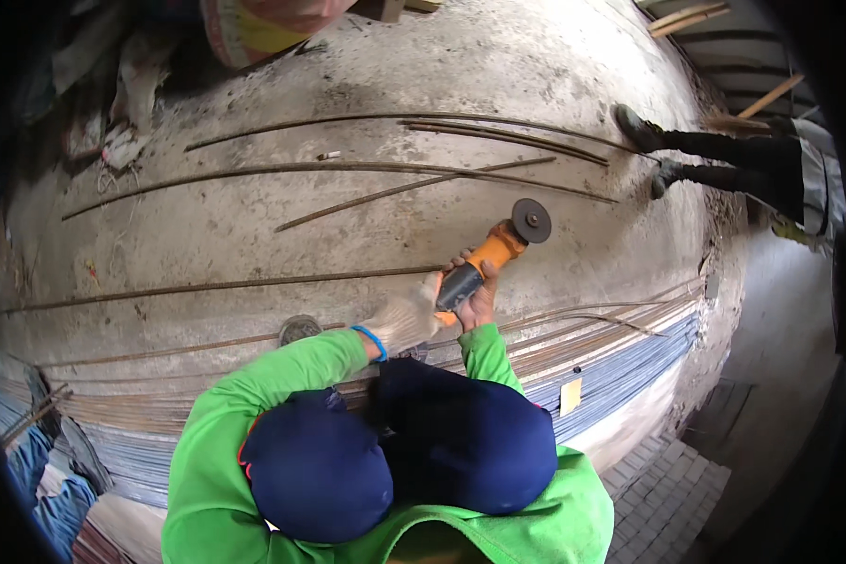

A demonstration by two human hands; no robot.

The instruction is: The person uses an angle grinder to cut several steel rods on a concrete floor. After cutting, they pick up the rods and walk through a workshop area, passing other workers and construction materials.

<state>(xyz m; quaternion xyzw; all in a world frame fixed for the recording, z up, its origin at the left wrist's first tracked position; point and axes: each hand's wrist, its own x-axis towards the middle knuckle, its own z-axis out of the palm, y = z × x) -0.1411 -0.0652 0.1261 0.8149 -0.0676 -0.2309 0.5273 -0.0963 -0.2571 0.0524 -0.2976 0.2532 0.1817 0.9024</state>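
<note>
An orange and black angle grinder (pixel 495 252) is held out in front of me above the concrete floor. Its dark round disc (pixel 531 221) points to the far right, clear of the rods. My left hand (pixel 406 315), in a pale knit glove with a blue band at the wrist, is closed around the grinder's rear end. Bare fingers of my right hand (pixel 480 299) wrap the body from the right side and beneath. A long rusty metal rod (pixel 207 286) lies on the floor and runs behind my left hand toward the grinder.
Several loose rods (pixel 348 167) lie farther off on the floor (pixel 536 66). Bundled rods (pixel 592 362) stretch across near my knees. A person in dark trousers (pixel 724 146) stands at the right, shoes by the rod ends. Sacks (pixel 268 23) sit at the far left.
</note>
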